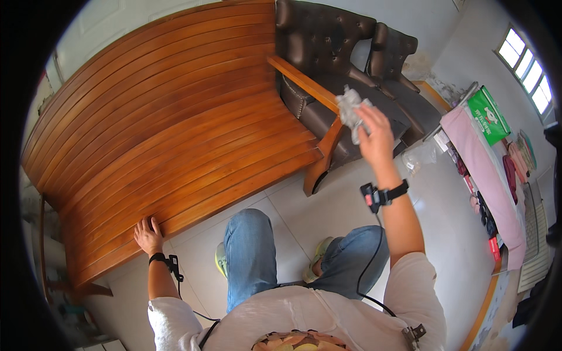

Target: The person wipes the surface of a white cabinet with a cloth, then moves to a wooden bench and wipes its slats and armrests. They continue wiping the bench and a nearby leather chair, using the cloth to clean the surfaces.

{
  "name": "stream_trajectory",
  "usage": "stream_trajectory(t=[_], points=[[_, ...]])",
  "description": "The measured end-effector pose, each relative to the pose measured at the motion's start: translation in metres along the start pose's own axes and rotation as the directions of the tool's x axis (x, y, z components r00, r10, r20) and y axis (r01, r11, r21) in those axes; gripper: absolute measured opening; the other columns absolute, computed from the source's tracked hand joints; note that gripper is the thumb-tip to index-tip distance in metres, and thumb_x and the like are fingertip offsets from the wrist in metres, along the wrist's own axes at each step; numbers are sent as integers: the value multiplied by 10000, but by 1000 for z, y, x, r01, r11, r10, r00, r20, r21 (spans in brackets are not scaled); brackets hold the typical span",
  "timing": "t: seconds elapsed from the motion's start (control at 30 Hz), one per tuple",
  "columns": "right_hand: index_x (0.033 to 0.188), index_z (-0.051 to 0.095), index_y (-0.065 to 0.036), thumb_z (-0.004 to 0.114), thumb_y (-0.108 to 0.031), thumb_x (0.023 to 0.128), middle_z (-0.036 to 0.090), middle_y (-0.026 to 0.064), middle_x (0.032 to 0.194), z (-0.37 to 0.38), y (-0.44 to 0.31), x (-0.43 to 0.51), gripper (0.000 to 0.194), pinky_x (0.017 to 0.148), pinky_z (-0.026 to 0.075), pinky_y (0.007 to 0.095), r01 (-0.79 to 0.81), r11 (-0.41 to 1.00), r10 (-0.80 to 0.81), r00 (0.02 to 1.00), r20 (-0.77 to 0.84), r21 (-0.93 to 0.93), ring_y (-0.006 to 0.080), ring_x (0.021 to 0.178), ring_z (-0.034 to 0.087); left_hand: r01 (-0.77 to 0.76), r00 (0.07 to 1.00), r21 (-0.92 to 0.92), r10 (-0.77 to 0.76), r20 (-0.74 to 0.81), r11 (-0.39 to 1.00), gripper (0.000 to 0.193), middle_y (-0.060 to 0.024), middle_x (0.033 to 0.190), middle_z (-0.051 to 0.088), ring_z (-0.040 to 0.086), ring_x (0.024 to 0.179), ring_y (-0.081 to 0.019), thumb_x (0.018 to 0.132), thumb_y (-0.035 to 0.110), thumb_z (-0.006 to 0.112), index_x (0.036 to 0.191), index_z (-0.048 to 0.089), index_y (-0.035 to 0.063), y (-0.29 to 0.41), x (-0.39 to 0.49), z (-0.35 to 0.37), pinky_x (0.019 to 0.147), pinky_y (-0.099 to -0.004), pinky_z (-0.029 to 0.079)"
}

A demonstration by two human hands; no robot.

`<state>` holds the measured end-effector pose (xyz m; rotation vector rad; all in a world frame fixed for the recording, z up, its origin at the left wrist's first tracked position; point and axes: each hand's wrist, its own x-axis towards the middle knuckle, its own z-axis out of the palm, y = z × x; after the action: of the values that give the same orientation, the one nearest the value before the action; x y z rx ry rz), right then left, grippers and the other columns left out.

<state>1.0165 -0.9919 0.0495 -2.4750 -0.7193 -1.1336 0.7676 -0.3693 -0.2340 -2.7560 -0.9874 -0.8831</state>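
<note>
A slatted wooden bench (pixel 189 145) stretches across the middle and left of the head view. My left hand (pixel 148 234) lies palm down on the front slats of its seat, holding nothing. In my right hand (pixel 375 127) is a crumpled whitish-grey cloth (pixel 350 109), gripped at the front end of the wooden armrest (pixel 307 83). The cloth overlaps the armrest end; whether it presses on the wood is hard to tell. My fingertips are partly hidden behind the cloth.
Two dark brown tufted armchairs (pixel 325 33) stand against the bench's right end. Further right is a rack (pixel 480 175) draped with pink fabric, with a green bag (pixel 488 115) on top. A clear plastic bag (pixel 419 159) lies on the tiled floor (pixel 281 223). Cables run from both wrists.
</note>
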Motion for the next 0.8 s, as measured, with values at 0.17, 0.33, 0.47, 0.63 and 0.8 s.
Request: stream_trajectory(t=[0.17,0.33,0.47,0.63,0.8], points=[[1317,639,-197,607,-88,886,561,83,1442,34,36,24,446,1113,417,416,-190,948,277,886,371,-255,383,1327,501,-28,999,-17,28,-28,999,406,-105,1212,652,560,1176,-344,1001,415,522,1173,670,77,0,0,1,1033,-469,408],[1339,613,-221,636,-111,889,540,136,1456,53,50,38,464,1063,456,418,-98,925,297,788,540,-367,330,1254,573,-32,999,-19,31,-37,999,408,-113,1219,653,561,1175,-341,1002,416,523,1153,679,71,-1,-1,3,1031,-464,409],[1361,599,-227,637,-124,892,538,137,1460,50,53,31,481,1079,445,415,-67,929,260,818,513,-364,336,1283,551,-31,999,-9,30,-30,999,428,-117,1223,652,559,1179,-340,1008,434,507,1162,678,73,0,-1,5,1037,-462,405],[1380,580,-245,647,-167,899,521,112,1484,52,52,24,491,1113,425,407,-38,923,234,844,483,-382,364,1311,529,-15,1000,-3,15,-2,1000,440,-110,1237,647,555,1188,-336,1011,444,498,1180,673,77,0,0,4,1049,-464,395],[1374,593,-238,710,-194,851,538,126,1465,46,53,23,538,1093,442,414,-24,939,197,856,478,-343,367,1298,539,-13,1000,0,13,-8,1000,427,-104,1233,649,558,1188,-330,1011,439,501,1179,674,87,0,-1,2,1046,-462,400]])
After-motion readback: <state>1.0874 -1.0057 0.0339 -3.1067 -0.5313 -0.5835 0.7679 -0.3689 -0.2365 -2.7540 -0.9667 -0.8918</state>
